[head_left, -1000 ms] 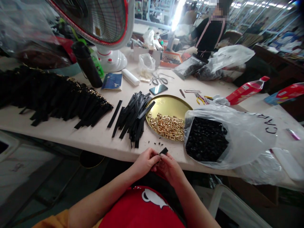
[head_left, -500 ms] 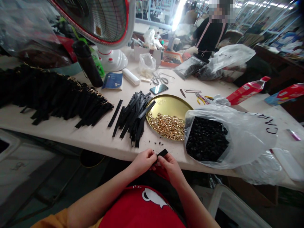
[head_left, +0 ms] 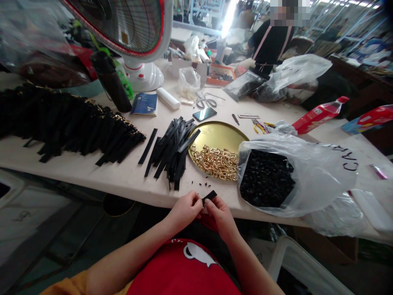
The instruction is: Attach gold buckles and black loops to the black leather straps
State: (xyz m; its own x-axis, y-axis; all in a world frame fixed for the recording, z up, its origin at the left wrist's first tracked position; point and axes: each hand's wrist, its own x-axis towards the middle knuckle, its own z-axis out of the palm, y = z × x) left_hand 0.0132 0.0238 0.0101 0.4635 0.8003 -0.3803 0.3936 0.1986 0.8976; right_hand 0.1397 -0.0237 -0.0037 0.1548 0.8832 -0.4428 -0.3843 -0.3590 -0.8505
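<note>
Both hands meet at the table's front edge over a short black strap (head_left: 210, 196). My right hand (head_left: 219, 211) pinches it between thumb and fingers, its flat end sticking out above. My left hand (head_left: 188, 208) is closed at the strap's other end, where a small metallic glint shows; the fingers hide most of it. Just beyond lie several tiny black bits (head_left: 206, 184). A round gold tray (head_left: 221, 133) holds a heap of gold buckles (head_left: 217, 162). Left of it is a pile of loose black straps (head_left: 172, 151).
A plastic bag (head_left: 319, 180) of small black pieces stands open at right. A long heap of black straps with gold fittings (head_left: 76, 123) covers the left. Behind are a phone (head_left: 205, 114), scissors (head_left: 206, 101), pliers (head_left: 259, 127), a fan (head_left: 143, 76) and a person (head_left: 270, 43).
Both hands stay together on the strap, with only slight finger movement. The strap shows a little more between them, and the view has shifted slightly.
</note>
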